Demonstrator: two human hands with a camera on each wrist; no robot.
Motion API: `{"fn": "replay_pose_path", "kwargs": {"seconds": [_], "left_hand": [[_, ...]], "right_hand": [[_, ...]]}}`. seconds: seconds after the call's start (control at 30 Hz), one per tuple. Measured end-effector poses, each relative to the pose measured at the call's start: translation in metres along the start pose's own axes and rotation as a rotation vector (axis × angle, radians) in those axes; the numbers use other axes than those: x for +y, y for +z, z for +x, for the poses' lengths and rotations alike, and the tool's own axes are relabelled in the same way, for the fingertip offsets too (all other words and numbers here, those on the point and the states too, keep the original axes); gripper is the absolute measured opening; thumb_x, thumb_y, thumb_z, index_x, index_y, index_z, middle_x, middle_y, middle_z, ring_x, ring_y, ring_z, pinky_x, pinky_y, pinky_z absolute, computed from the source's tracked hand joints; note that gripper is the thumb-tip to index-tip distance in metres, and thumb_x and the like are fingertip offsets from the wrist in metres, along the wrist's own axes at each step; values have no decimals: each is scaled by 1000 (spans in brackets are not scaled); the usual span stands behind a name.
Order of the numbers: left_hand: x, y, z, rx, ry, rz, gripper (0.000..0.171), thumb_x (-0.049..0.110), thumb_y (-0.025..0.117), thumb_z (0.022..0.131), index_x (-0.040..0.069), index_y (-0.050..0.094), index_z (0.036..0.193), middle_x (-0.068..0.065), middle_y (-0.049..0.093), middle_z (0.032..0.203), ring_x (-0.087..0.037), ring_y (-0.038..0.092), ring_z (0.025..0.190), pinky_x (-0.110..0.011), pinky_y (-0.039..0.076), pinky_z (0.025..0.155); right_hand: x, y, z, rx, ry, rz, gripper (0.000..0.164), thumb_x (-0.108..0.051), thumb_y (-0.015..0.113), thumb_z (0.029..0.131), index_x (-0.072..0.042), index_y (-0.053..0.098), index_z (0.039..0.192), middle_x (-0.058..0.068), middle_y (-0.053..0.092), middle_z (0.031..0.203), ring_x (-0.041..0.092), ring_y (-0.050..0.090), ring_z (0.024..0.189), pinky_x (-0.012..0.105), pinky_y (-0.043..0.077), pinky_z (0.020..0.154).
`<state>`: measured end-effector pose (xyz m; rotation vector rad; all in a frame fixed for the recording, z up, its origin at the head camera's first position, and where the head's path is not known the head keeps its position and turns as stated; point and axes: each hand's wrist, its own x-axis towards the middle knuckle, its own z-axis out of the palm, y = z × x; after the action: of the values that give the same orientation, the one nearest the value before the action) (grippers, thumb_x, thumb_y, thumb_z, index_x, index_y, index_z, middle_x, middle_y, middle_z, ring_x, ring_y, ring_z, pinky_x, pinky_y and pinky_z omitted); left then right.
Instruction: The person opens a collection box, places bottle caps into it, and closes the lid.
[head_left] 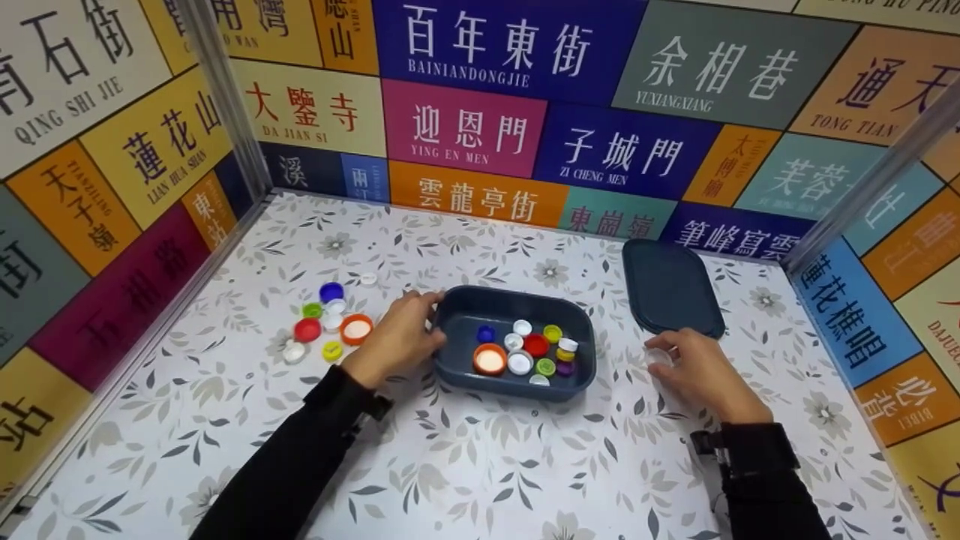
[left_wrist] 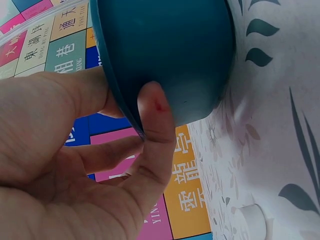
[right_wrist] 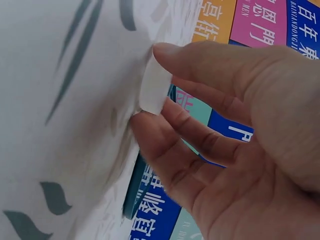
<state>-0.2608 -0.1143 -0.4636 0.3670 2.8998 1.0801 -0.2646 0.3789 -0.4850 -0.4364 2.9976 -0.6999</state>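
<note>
So the small white cap (head_left: 655, 358) is in the right hand (head_left: 701, 375), and that grip is clamped on it, thumb on one side and fingers on the other, down close to the tabletop (head_left: 465, 457); can't tell if it's actually touching. Make the dark box (head_left: 517, 306) the middle of the clock and that hand sits around 3 o'clock, well apart from it. The left hand (head_left: 397, 334) is at the box's 9 o'clock end, grip clamped on the rim, with one fingertip against the outer wall in the wrist view. The box stands upright with a bunch of caps in it: an orange cap (head_left: 490, 359) with a pale middle at 8, a red cap (head_left: 535, 345) near the centre, a green cap (head_left: 546, 367) around 4, a purple cap (head_left: 565, 367) by the 3 o'clock wall with a yellow and a white one, plus a blue one and more whites. Out at 9 o'clock, past the left hand, there's a loose cluster of caps (head_left: 307, 330) in mixed colours. The matching dark lid (head_left: 673, 289) lies flat between 2 and 3, just beside the right hand. Black sleeves (head_left: 300, 457) come in from 7 and 5, and sign-covered walls (head_left: 465, 142) run behind, from 10 round to 2.
</note>
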Motion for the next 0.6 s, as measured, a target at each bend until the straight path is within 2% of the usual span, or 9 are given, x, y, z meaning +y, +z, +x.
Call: {"fn": "replay_pose_path", "kwargs": {"seconds": [0.37, 0.6], "left_hand": [[1, 0, 1, -8, -19, -1, 72, 4, 79, 97, -4, 59, 166, -23, 75, 132, -37, 72, 123, -50, 64, 108], [-1, 0, 1, -5, -5, -2, 71, 4, 79, 97, -4, 60, 165, -23, 77, 131, -38, 72, 125, -52, 64, 110]], "right_hand": [[0, 3, 2, 21, -4, -14, 35, -11, 89, 100, 0, 83, 132, 20, 75, 111, 35, 71, 104, 45, 56, 90], [-4, 0, 3, 26, -11, -13, 36, -12, 90, 100, 1, 83, 133, 22, 77, 115, 37, 73, 105, 48, 59, 91]]}}
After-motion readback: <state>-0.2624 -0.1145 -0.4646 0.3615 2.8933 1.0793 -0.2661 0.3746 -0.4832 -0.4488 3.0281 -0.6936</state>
